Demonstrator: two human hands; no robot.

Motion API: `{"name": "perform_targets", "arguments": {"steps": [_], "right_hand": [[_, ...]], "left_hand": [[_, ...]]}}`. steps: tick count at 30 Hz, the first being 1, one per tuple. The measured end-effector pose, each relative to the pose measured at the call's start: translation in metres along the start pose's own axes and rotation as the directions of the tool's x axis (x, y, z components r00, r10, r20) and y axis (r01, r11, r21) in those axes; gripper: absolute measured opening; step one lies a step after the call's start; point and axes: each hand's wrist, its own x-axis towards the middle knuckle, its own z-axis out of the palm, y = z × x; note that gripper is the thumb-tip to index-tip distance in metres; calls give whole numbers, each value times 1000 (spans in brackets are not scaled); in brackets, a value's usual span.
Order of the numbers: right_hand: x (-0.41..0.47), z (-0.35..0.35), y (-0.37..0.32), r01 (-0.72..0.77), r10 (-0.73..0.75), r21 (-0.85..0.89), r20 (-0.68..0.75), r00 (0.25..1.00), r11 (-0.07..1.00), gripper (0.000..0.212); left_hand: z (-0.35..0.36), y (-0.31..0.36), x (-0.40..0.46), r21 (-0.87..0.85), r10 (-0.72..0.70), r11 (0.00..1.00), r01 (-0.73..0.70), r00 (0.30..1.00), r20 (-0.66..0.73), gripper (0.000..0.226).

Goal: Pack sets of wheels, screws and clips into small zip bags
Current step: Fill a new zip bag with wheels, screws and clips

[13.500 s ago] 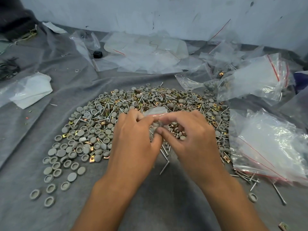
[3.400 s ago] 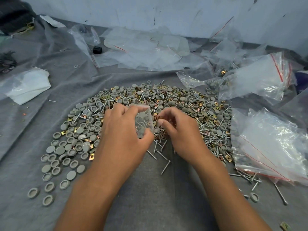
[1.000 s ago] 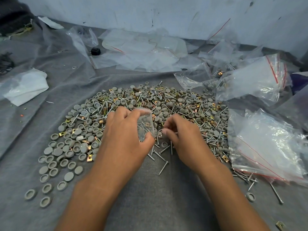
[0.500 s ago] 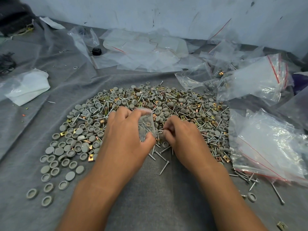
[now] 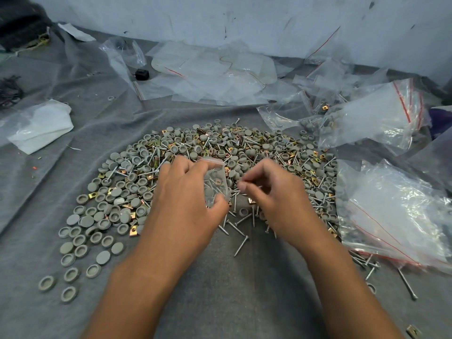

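Note:
A wide heap of grey wheels (image 5: 127, 189), silver screws (image 5: 241, 242) and brass clips (image 5: 133, 231) lies on a grey cloth (image 5: 220, 289). My left hand (image 5: 186, 204) holds a small clear zip bag (image 5: 215, 182) upright over the heap, thumb below and fingers on top; wheels and screws show inside it. Just right of the bag's mouth, my right hand (image 5: 274, 194) pinches a thin screw between thumb and fingertips, with its point toward the bag.
Large clear zip bags with red seals (image 5: 391, 211) lie at the right, and one (image 5: 371, 118) sits at the back right with packed parts beside it. Empty bags (image 5: 208, 74) pile at the back by the wall. A white folded sheet (image 5: 39, 126) lies left.
My right hand has lifted off the heap with a screw pinched in its fingers and moved toward the bag. My left hand keeps the bag in the same place.

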Motion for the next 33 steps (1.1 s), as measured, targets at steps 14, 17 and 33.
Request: {"name": "perform_targets", "arguments": {"steps": [14,17,33], "right_hand": [[-6,18,-28,394,-460,-300,-193,867,869,21],[-7,16,-28,329,-352,-137,-206,913,934,22],[-6,40,-7,-56,79,-526,22,997,849,23]], "left_hand": [[5,-1,1,-5,22,1000,-22,1000,-3,45],[4,0,1,-4,19,1000,-19,1000,6,42],[-9,-8,8,-36,-43,998,42,998,-36,51]]}}
